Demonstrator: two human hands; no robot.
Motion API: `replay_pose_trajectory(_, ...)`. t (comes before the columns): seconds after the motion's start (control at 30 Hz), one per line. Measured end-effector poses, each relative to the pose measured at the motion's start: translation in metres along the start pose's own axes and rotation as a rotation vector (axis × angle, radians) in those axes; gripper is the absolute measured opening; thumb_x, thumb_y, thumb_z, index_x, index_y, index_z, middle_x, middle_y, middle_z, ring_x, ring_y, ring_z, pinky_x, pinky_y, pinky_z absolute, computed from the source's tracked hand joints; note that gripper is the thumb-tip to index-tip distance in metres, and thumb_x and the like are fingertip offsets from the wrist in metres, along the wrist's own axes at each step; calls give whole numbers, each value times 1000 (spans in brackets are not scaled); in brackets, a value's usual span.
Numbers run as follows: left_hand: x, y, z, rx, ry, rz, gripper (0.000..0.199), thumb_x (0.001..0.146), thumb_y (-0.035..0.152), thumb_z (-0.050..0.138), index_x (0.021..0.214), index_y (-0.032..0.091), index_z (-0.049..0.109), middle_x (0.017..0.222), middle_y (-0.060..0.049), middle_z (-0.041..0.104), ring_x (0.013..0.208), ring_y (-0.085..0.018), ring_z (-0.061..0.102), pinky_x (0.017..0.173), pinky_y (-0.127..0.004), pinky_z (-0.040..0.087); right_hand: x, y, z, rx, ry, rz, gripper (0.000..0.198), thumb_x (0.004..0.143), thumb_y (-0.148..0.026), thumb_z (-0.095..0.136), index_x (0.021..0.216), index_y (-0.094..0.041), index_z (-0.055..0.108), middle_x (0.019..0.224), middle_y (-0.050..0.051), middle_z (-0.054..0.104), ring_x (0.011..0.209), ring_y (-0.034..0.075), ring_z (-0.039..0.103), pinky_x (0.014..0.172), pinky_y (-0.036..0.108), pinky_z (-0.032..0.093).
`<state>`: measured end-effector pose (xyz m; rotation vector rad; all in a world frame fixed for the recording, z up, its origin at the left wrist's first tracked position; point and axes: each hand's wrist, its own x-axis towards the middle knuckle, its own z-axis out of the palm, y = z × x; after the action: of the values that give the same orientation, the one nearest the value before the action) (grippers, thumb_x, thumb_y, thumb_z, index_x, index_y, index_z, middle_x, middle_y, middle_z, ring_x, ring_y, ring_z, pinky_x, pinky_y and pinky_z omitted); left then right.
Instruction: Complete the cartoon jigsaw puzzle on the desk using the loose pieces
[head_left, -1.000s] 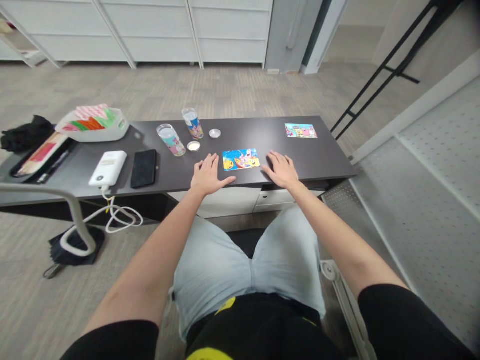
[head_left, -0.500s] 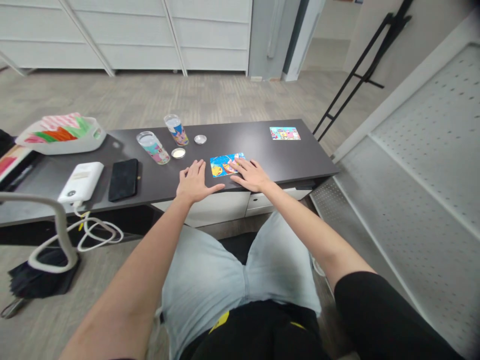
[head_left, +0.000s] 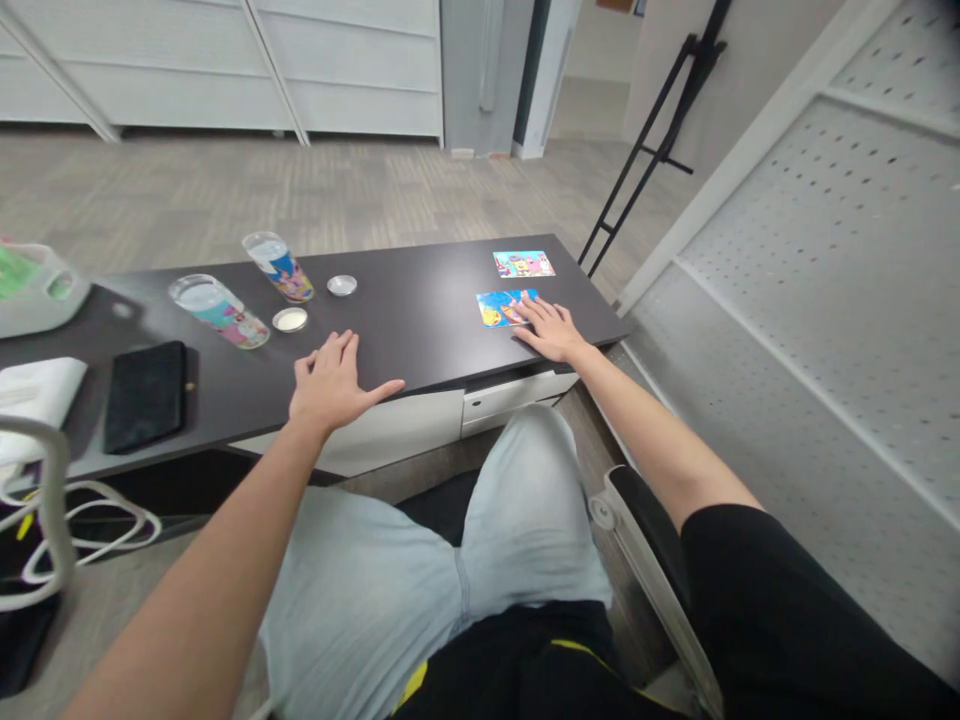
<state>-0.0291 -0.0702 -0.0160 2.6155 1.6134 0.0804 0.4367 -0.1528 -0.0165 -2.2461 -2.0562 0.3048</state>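
My right hand (head_left: 548, 329) lies flat with its fingers stretched out over the right part of a blue cartoon card (head_left: 496, 310). A second colourful cartoon card (head_left: 523, 264) lies just beyond it, near the far right corner of the dark table (head_left: 420, 300). My left hand (head_left: 331, 385) rests at the table's front edge, fingers apart and nothing in it. Ahead of it and to the left are two clear cups with cartoon prints, a nearer cup (head_left: 221, 312) and a farther cup (head_left: 279, 268). Beside them lie two round silvery lids, one (head_left: 289, 319) closer and one (head_left: 342, 286) farther.
A black phone (head_left: 146, 396) and a white power bank (head_left: 37, 400) with a white cable (head_left: 112, 530) are at the left. Behind them stands a white basket (head_left: 45, 300). A perforated panel (head_left: 787, 330) rises on the right, near a black stand (head_left: 652, 140).
The blue card has slid right under my right hand, ending close to the other card. My view has turned to the right. My left hand stays flat near the front edge.
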Motion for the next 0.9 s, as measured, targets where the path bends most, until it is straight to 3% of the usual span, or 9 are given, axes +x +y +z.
replay_pose_trajectory(0.23,2,-3,4,1,15,2,131,111,88,51,203,-5,41,213,-29,37,201,-49,32,155,-70,35,-7,63,-6,-3,24,106,79,135,-60,47,204,-21,51,218,14,32,204,39,31,164,69,23)
replay_pose_trajectory(0.47,2,-3,5,18,15,-4,129,112,88,49,204,-3,40,213,-30,37,201,-49,30,156,-68,33,-7,79,-8,7,36,120,81,132,-61,51,204,-22,49,218,15,33,203,39,31,163,69,25)
replay_pose_trajectory(0.57,2,-3,4,13,17,-6,126,113,86,52,203,-2,40,212,-31,38,200,-50,31,156,-68,33,-7,78,-9,12,54,116,85,130,-62,54,204,-20,48,219,17,31,205,40,27,163,68,25)
replay_pose_trajectory(0.7,2,-2,3,3,27,2,128,111,86,51,202,-4,42,212,-31,38,200,-50,32,156,-69,34,-14,68,-9,16,131,155,98,126,-57,55,209,-12,30,220,23,22,206,43,19,163,74,19)
replay_pose_trajectory(0.8,2,-2,3,-6,34,5,128,112,87,48,202,-4,42,212,-31,39,200,-50,32,156,-70,34,-34,45,-1,17,199,135,95,128,-50,50,209,-8,25,221,24,17,207,41,13,165,72,8)
replay_pose_trajectory(0.9,3,-3,4,-15,36,12,129,112,87,49,202,-5,41,211,-31,39,200,-50,32,156,-71,34,-72,10,18,28,210,14,93,132,-54,49,207,-5,27,222,24,12,208,34,8,167,61,2)
